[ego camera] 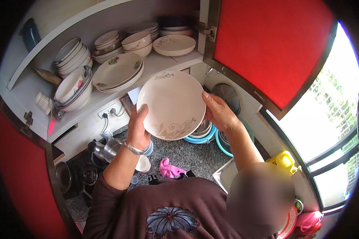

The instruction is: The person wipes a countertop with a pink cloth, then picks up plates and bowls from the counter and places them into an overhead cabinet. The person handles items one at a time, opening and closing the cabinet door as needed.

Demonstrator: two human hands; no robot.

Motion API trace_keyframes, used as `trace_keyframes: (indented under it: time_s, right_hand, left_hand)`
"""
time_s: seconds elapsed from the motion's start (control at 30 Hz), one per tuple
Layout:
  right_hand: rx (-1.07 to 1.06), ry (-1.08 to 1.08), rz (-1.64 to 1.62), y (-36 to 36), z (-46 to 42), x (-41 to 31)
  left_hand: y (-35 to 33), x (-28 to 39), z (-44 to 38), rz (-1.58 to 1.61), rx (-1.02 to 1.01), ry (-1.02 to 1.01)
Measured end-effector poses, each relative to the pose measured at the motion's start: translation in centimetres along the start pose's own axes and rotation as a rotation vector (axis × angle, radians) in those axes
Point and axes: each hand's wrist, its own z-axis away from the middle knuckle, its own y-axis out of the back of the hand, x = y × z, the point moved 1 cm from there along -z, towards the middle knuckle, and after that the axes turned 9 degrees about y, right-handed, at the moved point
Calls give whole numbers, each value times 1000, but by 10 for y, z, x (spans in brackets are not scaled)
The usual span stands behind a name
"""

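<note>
A white ceramic plate (172, 104) with a grey leaf pattern is held up between both hands, in front of the cabinet shelf's edge. My left hand (138, 128) grips its left rim, thumb over the top face; a silver bracelet circles that wrist. On the right rim my right hand (218, 112) has its thumb on the edge, and its fingers are hidden beneath. Behind stands the open wall cabinet's shelf (164, 64). Oval plates with flowers (118, 71) are stacked on it, and similar leaf-patterned plates (174, 44) are piled farther right. Several bowls (136, 41) stand between and behind them.
Red cabinet doors (272, 44) swing out on both sides. Below, the granite counter (179, 151) bears a pink cloth (170, 168), small bowls (143, 163), steel pots (113, 149) and blue-rimmed basins (202, 139). A gas stove (89, 174) is at left, a sink (224, 173) at right.
</note>
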Motion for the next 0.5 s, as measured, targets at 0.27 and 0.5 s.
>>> trace_keyframes:
  time_s: [0.27,0.5]
  right_hand:
    - [356,-16,-22,0,27,0]
    - [498,-6,158,16,37,-16]
  left_hand:
    - [-12,2,3,-130,-113,238]
    - [9,8,6,11,-153,193]
